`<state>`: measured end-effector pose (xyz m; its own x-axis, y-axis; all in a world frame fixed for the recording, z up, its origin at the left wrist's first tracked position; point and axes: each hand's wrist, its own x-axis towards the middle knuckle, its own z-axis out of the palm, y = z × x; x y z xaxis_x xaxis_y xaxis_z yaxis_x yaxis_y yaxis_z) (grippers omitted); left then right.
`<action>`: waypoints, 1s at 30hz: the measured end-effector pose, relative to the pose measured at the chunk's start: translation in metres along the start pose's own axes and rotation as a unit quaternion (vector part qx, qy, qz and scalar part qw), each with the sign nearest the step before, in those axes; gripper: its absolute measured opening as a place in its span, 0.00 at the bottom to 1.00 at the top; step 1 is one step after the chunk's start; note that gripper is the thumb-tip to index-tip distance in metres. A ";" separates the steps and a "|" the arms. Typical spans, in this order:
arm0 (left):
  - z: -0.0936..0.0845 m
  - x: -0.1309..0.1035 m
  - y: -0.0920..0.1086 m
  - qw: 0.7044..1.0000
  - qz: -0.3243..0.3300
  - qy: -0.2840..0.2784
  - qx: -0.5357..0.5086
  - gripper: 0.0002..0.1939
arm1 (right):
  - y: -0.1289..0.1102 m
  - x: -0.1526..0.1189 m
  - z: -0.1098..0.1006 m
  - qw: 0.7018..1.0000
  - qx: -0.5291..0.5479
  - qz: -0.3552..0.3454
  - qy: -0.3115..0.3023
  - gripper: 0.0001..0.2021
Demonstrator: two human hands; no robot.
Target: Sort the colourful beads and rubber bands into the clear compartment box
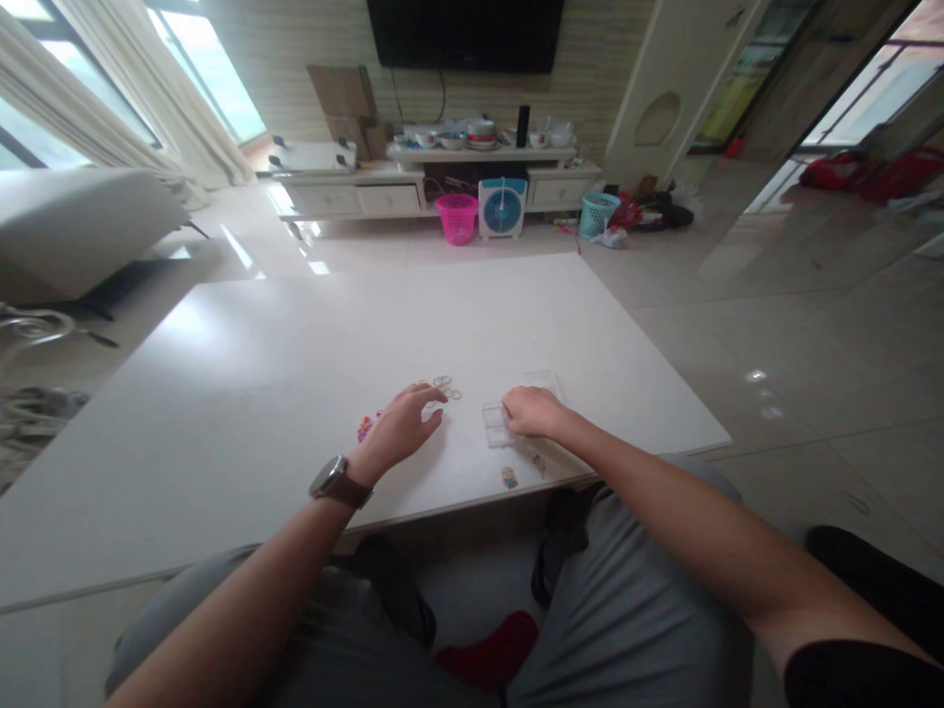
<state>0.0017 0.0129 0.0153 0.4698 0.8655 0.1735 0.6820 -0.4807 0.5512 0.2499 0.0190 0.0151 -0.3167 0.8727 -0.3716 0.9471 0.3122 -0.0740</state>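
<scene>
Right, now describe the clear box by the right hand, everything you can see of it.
The clear box looks like thin, see-through plastic, colourless, with straight edges and walls dividing it into small compartments. It lies flat on the white table, near the edge closest to the person. The right hand hides part of it; whether the fingertips touch it cannot be made out. Another clear piece shows just beyond the hand; whether it joins the box is hidden.

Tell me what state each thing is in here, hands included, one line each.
Left hand, open, thumb apart from fingers
Right hand, fingers curled, tips hidden
Clear divided box, appears open
Rings, loose, clustered
Television, screen dark
Fan, upright; running or not, unclear
Pink basket, upright
</scene>
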 end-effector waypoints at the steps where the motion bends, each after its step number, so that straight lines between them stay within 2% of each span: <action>1: 0.000 0.000 0.000 1.000 0.002 -0.001 -0.002 0.13 | 0.000 0.000 -0.001 1.000 0.001 -0.002 0.001 0.14; 6: 0.001 0.000 0.000 1.000 0.018 0.004 -0.017 0.12 | 0.005 -0.004 -0.007 0.999 0.024 -0.020 0.008 0.12; 11: 0.001 -0.001 0.001 0.999 0.022 0.008 -0.033 0.11 | 0.012 -0.005 -0.013 0.991 0.113 -0.061 0.032 0.08; 16: 0.007 -0.001 0.008 0.991 -0.019 -0.010 -0.129 0.09 | 0.007 -0.009 -0.017 0.952 0.278 -0.113 0.057 0.03; 21: 0.019 -0.001 0.021 0.958 -0.059 -0.057 -0.276 0.14 | -0.008 -0.013 -0.014 0.906 0.391 -0.137 0.085 0.07; 26: 0.027 0.000 0.023 0.950 -0.038 -0.036 -0.308 0.12 | -0.018 -0.011 -0.009 0.879 0.438 -0.158 0.103 0.06; 30: 0.020 0.006 0.006 0.944 -0.085 -0.006 -0.318 0.14 | -0.016 -0.011 -0.010 0.873 0.448 -0.143 0.125 0.09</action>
<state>0.0200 0.0122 0.0029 0.3923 0.9193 0.0306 0.2753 -0.1491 0.9497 0.2377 0.0084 0.0293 -0.4426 0.8966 -0.0132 0.4508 0.2097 -0.8676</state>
